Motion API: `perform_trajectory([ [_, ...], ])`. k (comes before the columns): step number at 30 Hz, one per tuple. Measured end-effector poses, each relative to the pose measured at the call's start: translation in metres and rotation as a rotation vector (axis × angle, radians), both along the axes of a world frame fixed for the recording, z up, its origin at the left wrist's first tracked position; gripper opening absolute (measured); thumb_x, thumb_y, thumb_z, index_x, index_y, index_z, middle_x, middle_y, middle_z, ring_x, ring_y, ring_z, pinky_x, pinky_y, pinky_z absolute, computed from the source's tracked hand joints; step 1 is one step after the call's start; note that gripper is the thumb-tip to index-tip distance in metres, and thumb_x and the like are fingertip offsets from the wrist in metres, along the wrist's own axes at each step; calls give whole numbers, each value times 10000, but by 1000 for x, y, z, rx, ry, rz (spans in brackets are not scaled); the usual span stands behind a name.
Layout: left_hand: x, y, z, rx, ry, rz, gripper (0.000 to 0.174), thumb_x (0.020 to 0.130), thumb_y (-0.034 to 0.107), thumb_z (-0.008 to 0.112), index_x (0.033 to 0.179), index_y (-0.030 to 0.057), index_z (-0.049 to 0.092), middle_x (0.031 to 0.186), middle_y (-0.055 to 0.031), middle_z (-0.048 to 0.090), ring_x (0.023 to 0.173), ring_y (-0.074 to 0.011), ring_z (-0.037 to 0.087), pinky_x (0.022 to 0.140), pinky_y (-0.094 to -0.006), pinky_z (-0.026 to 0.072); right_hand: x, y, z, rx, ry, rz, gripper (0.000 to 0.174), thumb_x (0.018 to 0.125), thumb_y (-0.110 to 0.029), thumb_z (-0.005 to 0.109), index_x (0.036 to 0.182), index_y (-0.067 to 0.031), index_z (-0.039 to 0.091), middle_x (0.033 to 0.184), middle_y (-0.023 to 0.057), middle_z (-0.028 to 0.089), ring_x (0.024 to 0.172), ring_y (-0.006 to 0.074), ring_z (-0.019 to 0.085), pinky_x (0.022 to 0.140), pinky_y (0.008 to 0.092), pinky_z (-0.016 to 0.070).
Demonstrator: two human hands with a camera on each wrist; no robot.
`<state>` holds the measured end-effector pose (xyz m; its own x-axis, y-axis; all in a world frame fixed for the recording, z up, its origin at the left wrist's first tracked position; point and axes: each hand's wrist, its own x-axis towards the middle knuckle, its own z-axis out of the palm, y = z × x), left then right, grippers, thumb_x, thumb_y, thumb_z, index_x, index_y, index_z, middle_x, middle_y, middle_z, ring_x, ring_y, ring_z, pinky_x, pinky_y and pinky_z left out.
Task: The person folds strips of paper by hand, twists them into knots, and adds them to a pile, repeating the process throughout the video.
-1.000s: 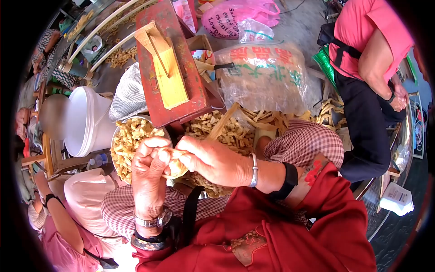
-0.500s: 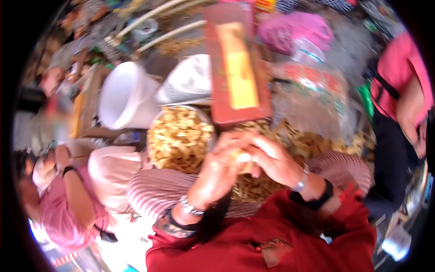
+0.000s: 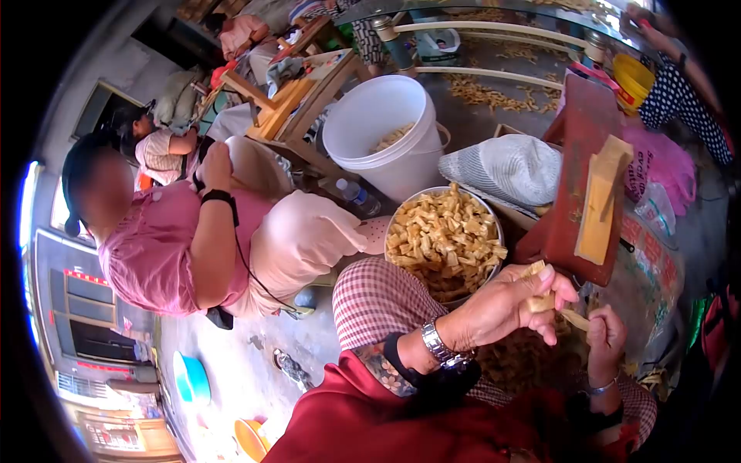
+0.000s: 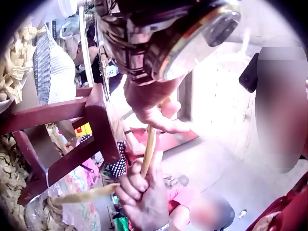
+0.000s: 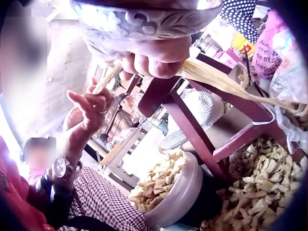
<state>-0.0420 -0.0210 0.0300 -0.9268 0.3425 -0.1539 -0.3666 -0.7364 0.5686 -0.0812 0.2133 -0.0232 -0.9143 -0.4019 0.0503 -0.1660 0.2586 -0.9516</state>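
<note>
A flat pale-yellow strip [image 3: 573, 318] runs between my two hands, over the lap. My left hand [image 3: 502, 307], with a watch on its wrist, pinches one part of it between thumb and fingers; a folded piece [image 3: 540, 303] shows there. Lower right, my right hand [image 3: 605, 346] grips the strip with curled fingers. In the right wrist view the strip's long tail [image 5: 216, 81] sticks out beyond the right fist. Beside the knee stands a round tub [image 3: 502, 231] heaped with short folded pieces [image 3: 444, 239]. More pieces [image 5: 262, 183] are piled under the red wooden stand [image 3: 559, 185].
A yellow wooden block [image 3: 600, 220] sits on the red stand. Behind the tub are a white bucket [image 3: 347, 150] and a grey-white mesh bag [image 3: 502, 171]. A person in pink [image 3: 170, 247] sits close on the left. At the right lies a large clear plastic sack [image 3: 652, 262].
The head view has swung to the left. My hands were together around a small bundle; now they are apart, with the strip stretched between them.
</note>
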Motion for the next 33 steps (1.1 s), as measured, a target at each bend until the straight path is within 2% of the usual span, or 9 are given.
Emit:
perform_trajectory([
  [5,-1,-11,-3,-102,47,91,476,1002,342,377,1061,-89,570,874,-80,527,568,-119,473,626,-352,557,-1,-12,-4,-36,33,81,356,912,-341,577,775,-24,488,637,8,425,549,96,385,501,251,306],
  [6,-1,-11,-2,-124,26,100,464,996,350,403,1057,-77,576,862,-69,539,561,-110,479,621,-320,559,1,-11,-2,-61,-214,120,296,936,-298,550,834,-26,490,643,9,458,508,73,409,452,219,323],
  [9,-2,-2,-8,-353,41,142,433,985,349,441,1048,-53,587,861,-58,552,558,-94,491,599,-278,551,4,-25,-1,-151,-350,140,244,962,-253,503,884,-23,492,652,18,498,486,58,444,420,192,364],
  [10,-3,3,-15,-479,73,181,392,962,349,501,1037,-23,597,829,-44,557,563,-74,505,521,-221,507,3,-25,1,-128,-350,166,214,971,-220,476,908,-17,492,663,37,525,520,68,493,437,196,430],
  [14,-2,7,-21,-706,-23,102,343,933,341,560,999,7,603,669,3,523,510,-50,474,416,-189,395,2,-28,0,-122,-356,184,187,960,-197,494,949,-11,502,732,41,539,596,72,529,435,195,456],
  [19,-2,10,-21,-694,44,109,201,927,223,568,943,24,595,646,25,523,499,-31,447,399,-185,346,5,-39,12,-156,-470,244,178,950,-168,506,1012,-1,510,818,41,543,670,71,545,446,191,481],
  [23,-5,-3,-21,-436,-17,182,106,916,136,560,933,35,586,710,10,571,512,-22,442,407,-177,338,0,-25,18,68,-168,281,298,940,-224,512,729,-14,517,552,32,457,525,124,512,461,266,346],
  [25,-5,-7,-11,-443,16,241,67,905,90,566,949,42,584,821,-14,602,543,-15,427,421,-177,348,-6,-20,30,44,-115,299,309,930,-229,516,717,-7,514,573,60,470,521,163,506,492,285,359],
  [33,-61,3,25,-557,170,344,70,908,101,545,899,38,573,677,18,510,515,-40,420,430,-198,368,-59,-26,73,55,295,91,203,913,-106,518,754,18,488,597,134,434,514,233,412,515,324,359],
])
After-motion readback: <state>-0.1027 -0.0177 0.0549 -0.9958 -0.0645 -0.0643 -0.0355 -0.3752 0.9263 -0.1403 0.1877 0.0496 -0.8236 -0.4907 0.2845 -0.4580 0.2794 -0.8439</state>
